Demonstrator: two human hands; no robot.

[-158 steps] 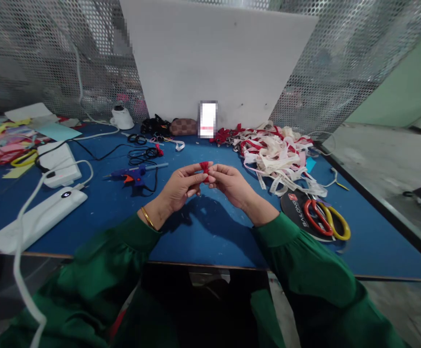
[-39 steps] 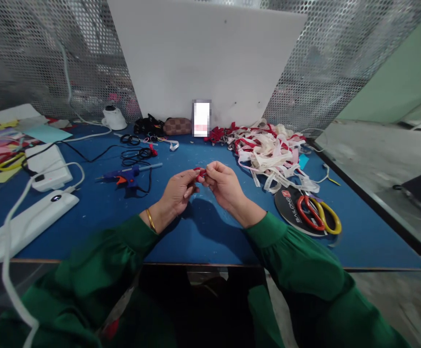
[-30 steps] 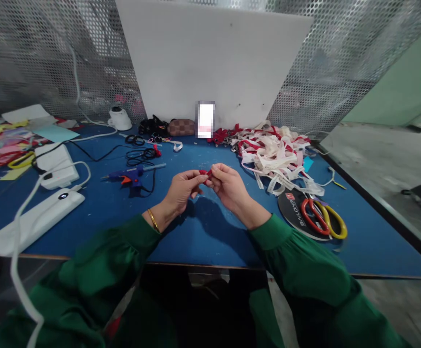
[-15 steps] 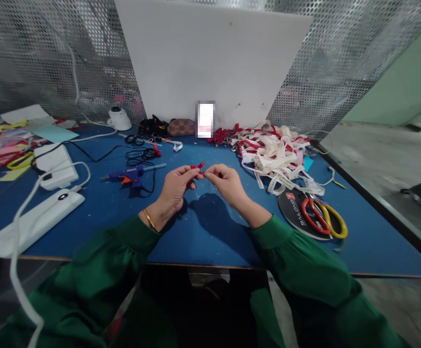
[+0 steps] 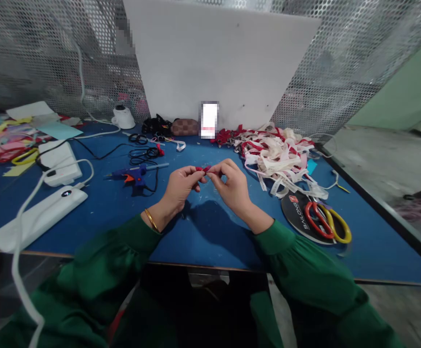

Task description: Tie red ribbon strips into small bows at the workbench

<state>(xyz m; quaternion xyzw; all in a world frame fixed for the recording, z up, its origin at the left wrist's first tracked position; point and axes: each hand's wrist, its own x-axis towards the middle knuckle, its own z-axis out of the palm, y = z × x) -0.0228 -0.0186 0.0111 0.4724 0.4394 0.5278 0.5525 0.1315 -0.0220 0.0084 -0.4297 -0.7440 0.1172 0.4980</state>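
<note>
Between my two hands is a small piece of red ribbon (image 5: pixel 203 168), held just above the middle of the blue table (image 5: pixel 210 246). My left hand (image 5: pixel 182 187) is closed on it, thumb against the fingers. The fingertips of my right hand (image 5: pixel 231 182) pinch its other side. Most of the ribbon is hidden by the fingers, so its exact shape is unclear. To the left of my left hand lies a blue glue gun (image 5: pixel 135 176) with a glue stick in its back. A pile of white and red ribbons (image 5: pixel 278 152) lies beyond my right hand.
Red-and-yellow-handled scissors (image 5: pixel 319 221) rest on a round black pad (image 5: pixel 294 212) at the right. A white power strip (image 5: pixel 39 217) and cables lie at the left, near coloured paper scraps (image 5: pixel 18 135). A white board (image 5: pixel 221 63) stands at the back.
My right hand's fingers have shifted and sit more arched, closer over the red ribbon. The whole view has moved slightly, with the table's contents appearing a little further right.
</note>
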